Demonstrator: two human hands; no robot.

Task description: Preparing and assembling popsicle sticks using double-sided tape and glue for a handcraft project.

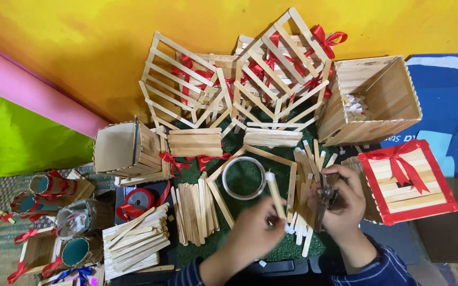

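My left hand point(253, 230) pinches a thin wooden craft stick point(274, 195) that points up and away, its top end whitish. My right hand point(343, 204) is closed around a dark metal cutting tool point(324, 198) held beside the stick's right. Both hands hover over a green mat point(245, 182) where loose sticks form an open hexagon-like outline point(255, 153) around a clear round ring point(244, 177). More cut stick pieces point(306, 159) lie just past my right hand.
Open-frame stick houses with red bows point(250, 79) lean on the yellow wall. A large stick box point(372, 100) sits at the right, a red-ribboned lid point(406, 180) below it. Stick piles point(194, 212), a red ribbon spool point(140, 200) and small pots point(75, 251) lie left.
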